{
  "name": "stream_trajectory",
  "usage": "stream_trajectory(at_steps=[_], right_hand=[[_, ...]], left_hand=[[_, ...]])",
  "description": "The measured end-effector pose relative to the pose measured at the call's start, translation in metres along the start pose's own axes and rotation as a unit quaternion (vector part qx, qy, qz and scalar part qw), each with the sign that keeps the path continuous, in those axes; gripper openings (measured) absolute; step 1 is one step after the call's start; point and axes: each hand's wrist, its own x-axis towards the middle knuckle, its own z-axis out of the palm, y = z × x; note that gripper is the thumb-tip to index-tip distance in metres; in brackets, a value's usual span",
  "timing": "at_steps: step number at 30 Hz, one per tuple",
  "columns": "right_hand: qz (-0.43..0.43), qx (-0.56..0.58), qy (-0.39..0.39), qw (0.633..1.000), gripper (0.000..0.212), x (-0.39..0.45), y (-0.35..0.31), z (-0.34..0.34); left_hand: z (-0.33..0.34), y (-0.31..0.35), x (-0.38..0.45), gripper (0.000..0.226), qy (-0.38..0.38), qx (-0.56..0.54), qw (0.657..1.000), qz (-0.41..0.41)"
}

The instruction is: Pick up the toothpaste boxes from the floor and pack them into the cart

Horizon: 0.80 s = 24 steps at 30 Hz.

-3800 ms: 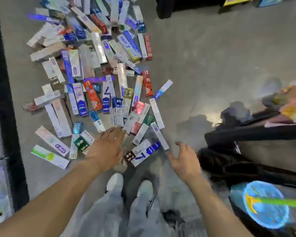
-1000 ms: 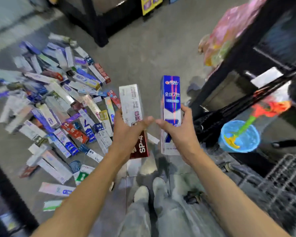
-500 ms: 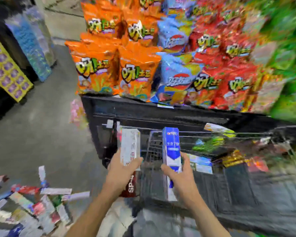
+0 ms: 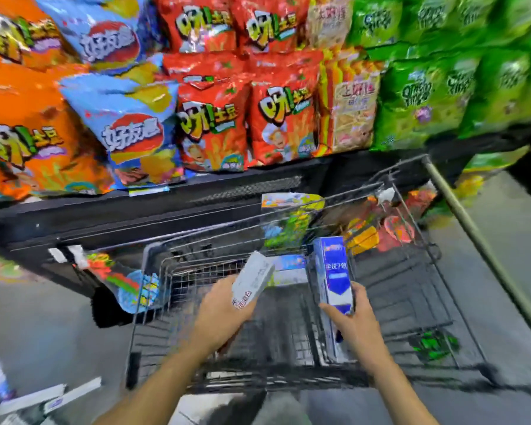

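My left hand (image 4: 219,317) grips a white toothpaste box with red print (image 4: 252,279), tilted to the right above the wire cart (image 4: 411,305). In my right hand (image 4: 354,320) a blue and white toothpaste box (image 4: 334,277) stands upright over the cart's basket. Both hands are over the cart's near end. Inside the cart lie a few boxes (image 4: 288,265) and colourful packets. A few toothpaste boxes (image 4: 49,397) remain on the floor at the lower left.
A black shelf (image 4: 166,216) stacked with snack bags (image 4: 215,118) runs right behind the cart. The cart's handle bar (image 4: 478,240) slants down the right side. A toy net with a blue hoop (image 4: 129,283) hangs left of the cart. Grey floor (image 4: 43,332) lies left.
I picked two boxes off the floor, one per hand, and turned from the pile to the cart. Since half a second ago both boxes moved over the basket and the left one tilted.
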Motion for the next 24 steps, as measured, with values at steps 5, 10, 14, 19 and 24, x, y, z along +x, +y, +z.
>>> stream_trajectory(at_steps=[5, 10, 14, 19, 24], right_hand=[[0.021, -0.011, 0.003, 1.0, 0.043, 0.041, 0.023, -0.034], [0.037, -0.024, -0.012, 0.999, 0.043, 0.08, 0.068, -0.03], [0.041, -0.027, -0.013, 0.999, 0.047, 0.105, 0.09, -0.02], [0.043, -0.022, -0.014, 0.999, 0.05, 0.123, 0.11, -0.008], [0.06, -0.022, -0.036, 0.997, 0.051, 0.134, 0.124, 0.002]], left_hand=[[0.066, 0.007, 0.059, 0.063, -0.088, 0.105, 0.99, 0.017], [0.125, -0.024, 0.133, 0.075, -0.18, 0.293, 0.935, 0.089], [0.164, -0.051, 0.174, 0.098, -0.231, 0.338, 0.903, 0.132], [0.221, -0.108, 0.204, 0.073, -0.255, 0.368, 0.879, 0.164], [0.264, -0.147, 0.221, 0.068, -0.232, 0.359, 0.879, 0.212]])
